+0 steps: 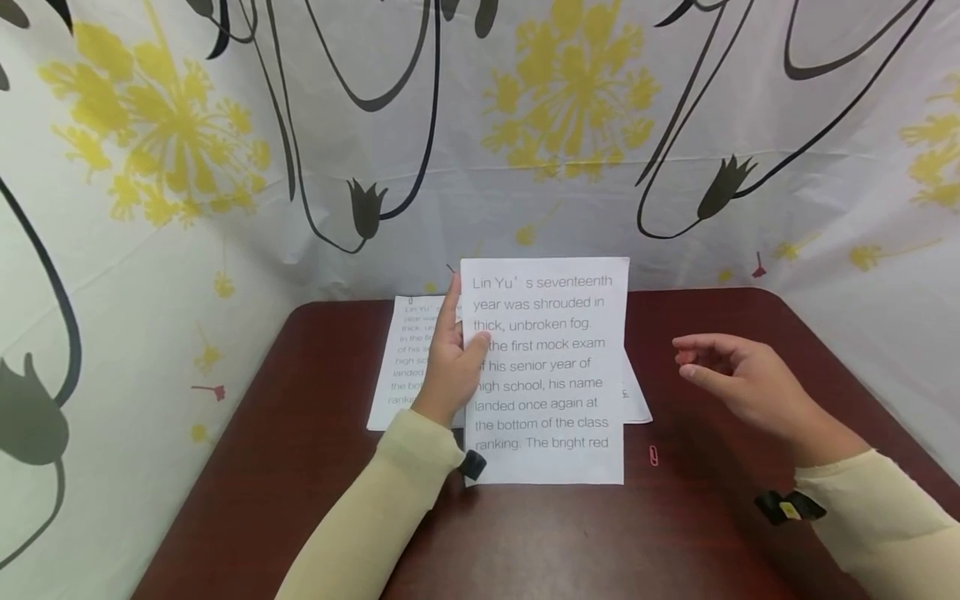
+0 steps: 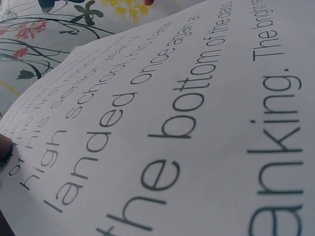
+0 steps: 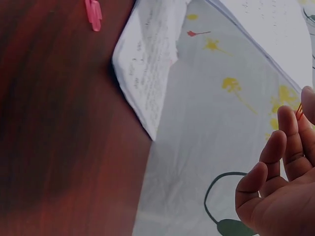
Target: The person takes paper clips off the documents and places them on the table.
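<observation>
My left hand (image 1: pixel 452 367) grips printed paper (image 1: pixel 555 462) by its left edge, thumb on the front and fingers behind. The paper stands raised above the table, its large text facing me. In the left wrist view the printed page (image 2: pixel 206 162) fills most of the picture. To the right, apart from the paper, my right hand (image 1: pixel 750 392) pinches a thin orange-red wire piece (image 3: pixel 299 112), seemingly a paper clip, between thumb and forefinger; it is mostly hidden. On the table between the hands lies a pink paper clip (image 1: pixel 654 455).
Behind the raised paper, more printed sheets (image 1: pixel 397 375) lie on the dark red-brown table (image 1: pixel 300 500), partly covered, with a small clip (image 1: pixel 410 301) at their top edge. A white curtain (image 1: pixel 465 192) with yellow and grey flowers hangs at the back and sides.
</observation>
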Tool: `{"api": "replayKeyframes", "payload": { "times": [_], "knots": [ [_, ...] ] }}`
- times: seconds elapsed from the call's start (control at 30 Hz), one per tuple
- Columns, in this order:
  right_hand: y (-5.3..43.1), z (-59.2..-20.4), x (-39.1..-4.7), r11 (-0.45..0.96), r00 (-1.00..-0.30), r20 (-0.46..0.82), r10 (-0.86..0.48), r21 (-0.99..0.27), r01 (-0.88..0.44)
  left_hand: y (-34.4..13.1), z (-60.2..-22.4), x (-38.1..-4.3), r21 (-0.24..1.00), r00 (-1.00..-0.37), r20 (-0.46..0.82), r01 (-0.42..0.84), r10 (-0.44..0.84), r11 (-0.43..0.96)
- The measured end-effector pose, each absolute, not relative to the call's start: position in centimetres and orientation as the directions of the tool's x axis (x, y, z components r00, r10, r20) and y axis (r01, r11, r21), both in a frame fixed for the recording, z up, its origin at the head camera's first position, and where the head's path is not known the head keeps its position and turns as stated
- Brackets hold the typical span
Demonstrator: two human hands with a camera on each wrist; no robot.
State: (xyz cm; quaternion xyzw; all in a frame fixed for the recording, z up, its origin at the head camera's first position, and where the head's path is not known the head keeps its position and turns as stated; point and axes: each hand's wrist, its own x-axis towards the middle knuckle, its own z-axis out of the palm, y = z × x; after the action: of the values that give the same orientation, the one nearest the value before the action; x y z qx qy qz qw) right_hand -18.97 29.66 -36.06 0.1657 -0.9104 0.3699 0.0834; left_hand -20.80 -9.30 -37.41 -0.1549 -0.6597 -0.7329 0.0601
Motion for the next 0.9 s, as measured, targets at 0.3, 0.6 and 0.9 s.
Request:
{"api": "replayKeyframes", "payload": {
  "times": [0.3,0.6,0.9],
  "knots": [
    [29.7,-37.5,-18.3,0.671,-0.937,0.239,-0.254,-0.654,-0.349,-9.2,-36.8,-20.3,0.952,-0.948,0.299,0.288,0.114,-0.103],
    [29.8,-38.8,-17.9,0.662,-0.941,0.209,-0.265,-0.670,-0.335,-9.2,-36.8,-20.4,0.954,-0.950,0.290,0.278,0.113,-0.107],
    [29.7,-39.9,-17.3,0.656,-0.942,0.190,-0.276,-0.679,-0.330,-9.2,-36.9,-20.4,0.956,-0.951,0.284,0.272,0.121,-0.109]
  ]
}}
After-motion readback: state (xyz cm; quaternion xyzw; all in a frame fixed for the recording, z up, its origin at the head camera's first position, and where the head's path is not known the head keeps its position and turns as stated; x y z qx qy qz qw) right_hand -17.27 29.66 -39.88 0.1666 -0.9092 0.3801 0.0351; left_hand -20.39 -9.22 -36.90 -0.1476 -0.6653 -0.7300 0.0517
